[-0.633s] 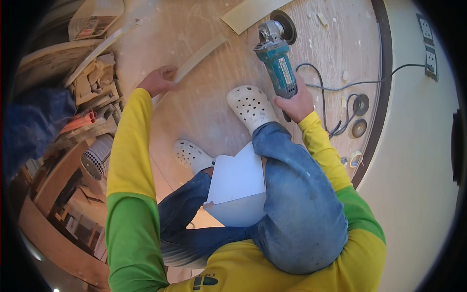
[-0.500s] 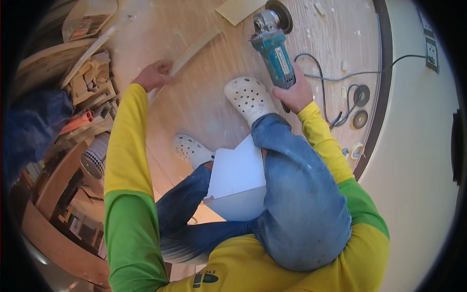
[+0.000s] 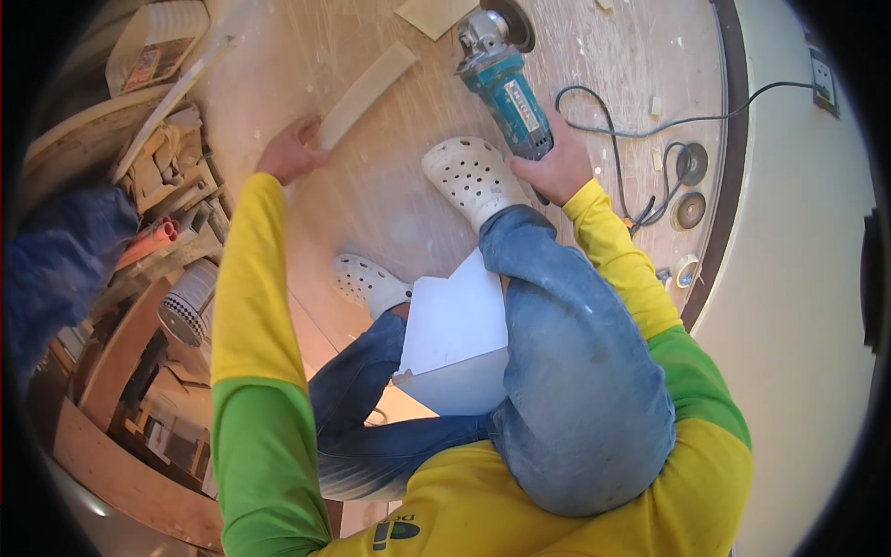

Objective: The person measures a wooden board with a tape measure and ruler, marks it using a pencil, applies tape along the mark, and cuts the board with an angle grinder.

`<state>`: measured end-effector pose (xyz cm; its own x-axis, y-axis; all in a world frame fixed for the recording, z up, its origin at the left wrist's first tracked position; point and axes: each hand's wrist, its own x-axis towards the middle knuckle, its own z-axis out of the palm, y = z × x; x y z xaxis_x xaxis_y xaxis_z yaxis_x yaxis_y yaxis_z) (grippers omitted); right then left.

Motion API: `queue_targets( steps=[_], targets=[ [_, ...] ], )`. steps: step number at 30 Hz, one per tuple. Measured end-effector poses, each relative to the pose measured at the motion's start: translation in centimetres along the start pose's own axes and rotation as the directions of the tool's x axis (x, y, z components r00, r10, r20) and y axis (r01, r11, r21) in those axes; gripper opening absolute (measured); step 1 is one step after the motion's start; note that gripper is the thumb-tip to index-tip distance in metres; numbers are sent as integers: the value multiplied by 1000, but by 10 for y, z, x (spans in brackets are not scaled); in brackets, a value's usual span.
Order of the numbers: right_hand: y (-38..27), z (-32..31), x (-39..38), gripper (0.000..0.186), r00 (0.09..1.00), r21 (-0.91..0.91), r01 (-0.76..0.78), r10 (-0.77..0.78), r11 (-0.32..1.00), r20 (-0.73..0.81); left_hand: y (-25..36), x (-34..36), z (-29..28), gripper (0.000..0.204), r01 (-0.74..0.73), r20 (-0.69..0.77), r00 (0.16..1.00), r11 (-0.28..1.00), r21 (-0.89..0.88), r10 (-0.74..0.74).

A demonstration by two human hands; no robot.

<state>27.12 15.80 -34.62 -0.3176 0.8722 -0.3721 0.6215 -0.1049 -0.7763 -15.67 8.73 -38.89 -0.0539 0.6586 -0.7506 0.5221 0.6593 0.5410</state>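
Observation:
My right hand is wrapped round the rear of a teal angle grinder. The tool's metal head and dark round disc point away from me, near the top of the view. On the left, my left hand pinches the near end of a pale, slightly curved flat strip, which slants up and to the right. The strip and the disc are apart. Part of the left fingers is hidden behind the hand.
A cable runs from the floor to a wall socket. Two round discs and a tape roll lie by the right wall. Wood scraps and a bucket crowd the left. A pale board piece lies ahead.
The grinder has shifted slightly left and away from me in my right hand. The strip has turned to show more of its flat face, and its near end now sits at my left fingers.

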Motion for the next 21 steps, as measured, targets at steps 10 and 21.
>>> queue_targets(
  steps=[10, 21],
  targets=[
    [-52, 32, 14, 71, 995, -110, 48, -37, 993, 95, 36, -16, 71, 83, 123, -448, 884, 857, 500, 134],
    [-65, 56, 26, 62, 979, -131, 18, 9, 991, 202, 33, -21, 80, 80, 164, -560, 819, 884, 438, 126]
  ],
)
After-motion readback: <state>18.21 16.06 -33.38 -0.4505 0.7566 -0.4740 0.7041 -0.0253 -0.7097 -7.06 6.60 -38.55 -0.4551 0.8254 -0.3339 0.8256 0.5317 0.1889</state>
